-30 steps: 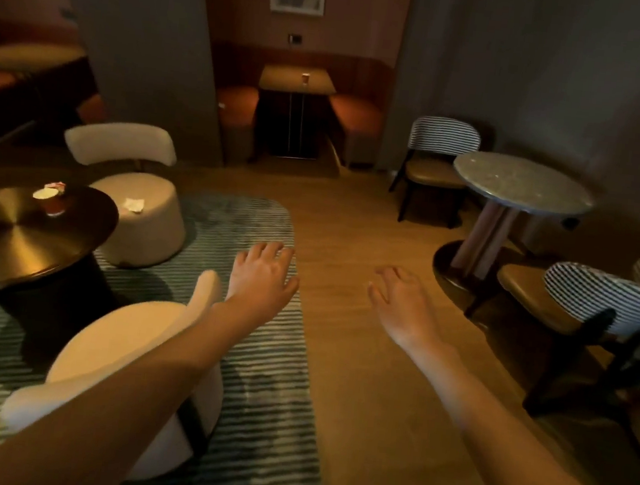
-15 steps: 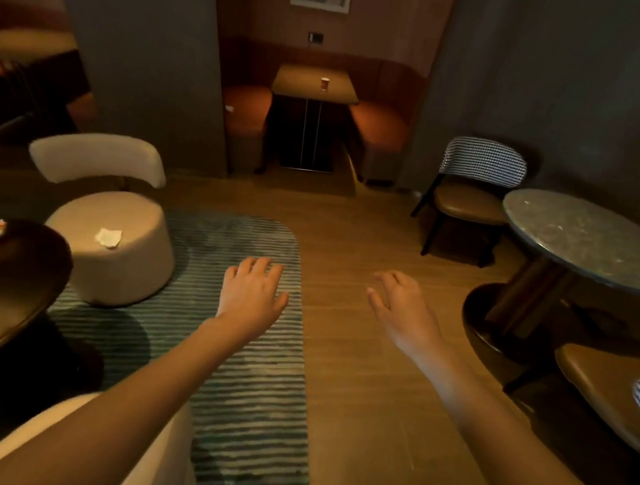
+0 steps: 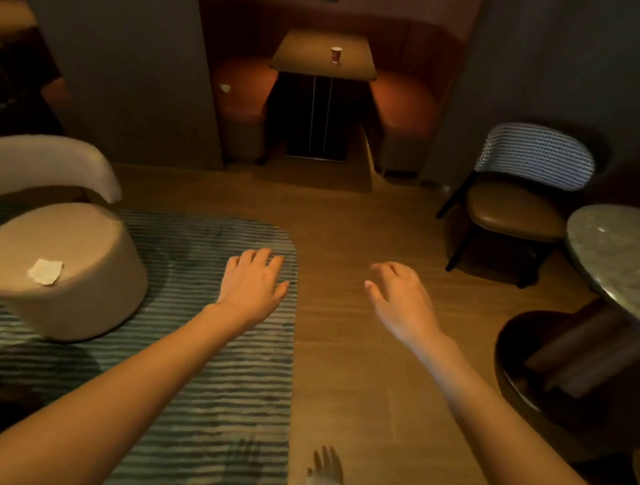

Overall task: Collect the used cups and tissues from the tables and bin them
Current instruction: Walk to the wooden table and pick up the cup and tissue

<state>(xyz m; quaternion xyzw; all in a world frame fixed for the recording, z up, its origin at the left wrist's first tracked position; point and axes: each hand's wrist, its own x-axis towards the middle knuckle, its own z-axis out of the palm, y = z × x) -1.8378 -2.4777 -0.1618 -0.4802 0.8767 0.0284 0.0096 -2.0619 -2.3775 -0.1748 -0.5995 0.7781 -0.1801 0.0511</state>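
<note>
Head view | our left hand (image 3: 253, 280) and right hand (image 3: 399, 300) spread, empty | we should approach the cup (image 3: 335, 54) on the booth surface (image 3: 290, 59) steadily, gripping mid-body.

Dim lounge: wooden floor (image 3: 371, 224), striped rug (image 3: 190, 406) (teal), booth table (image 3: 302, 58).

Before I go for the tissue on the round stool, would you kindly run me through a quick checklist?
1. Left hand free, fingers straight: ok.
2. Right hand free, holding nothing: ok.
3. Tissue lying in plain view on top of the stool: ok.
4. Tissue touched by a hand: not ok, both hands hang apart from it, to its right.
5. Bin in sight: not ok, none shows.
6. Cup upright on the booth table: ok; whether it is empty, cannot tell.
</note>
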